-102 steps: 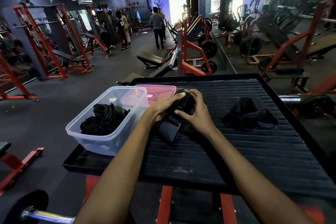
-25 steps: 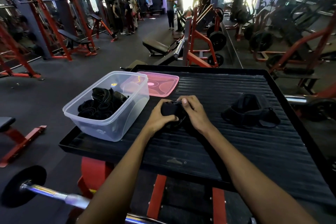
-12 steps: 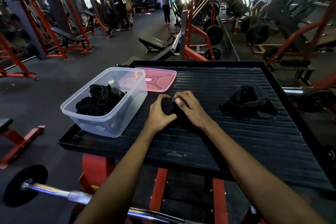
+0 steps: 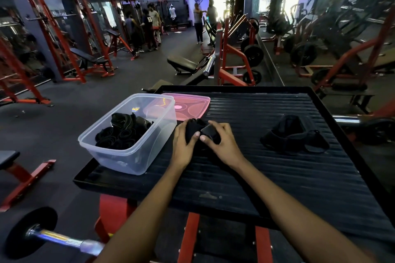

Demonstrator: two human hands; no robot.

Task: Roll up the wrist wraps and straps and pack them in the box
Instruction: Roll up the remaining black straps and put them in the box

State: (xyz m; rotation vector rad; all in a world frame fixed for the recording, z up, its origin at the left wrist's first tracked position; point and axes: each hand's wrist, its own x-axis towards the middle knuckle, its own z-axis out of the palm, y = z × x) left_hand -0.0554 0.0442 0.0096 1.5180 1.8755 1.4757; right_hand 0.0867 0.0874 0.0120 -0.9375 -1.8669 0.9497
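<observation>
Rolling a strap near the worktop's left edge

My left hand (image 4: 183,141) and right hand (image 4: 222,141) grip the soft black fabric wrist wrap (image 4: 197,129); it is springy, so I pinch its loose end.

Four seconds back a loose tail of the wrist wrap (image 4: 199,132) hung toward the person below both hands; now it is wound into a tight bundle. The left hand (image 4: 183,143) and right hand (image 4: 224,142) have drawn closer together around it, thumbs meeting on its near face.
</observation>
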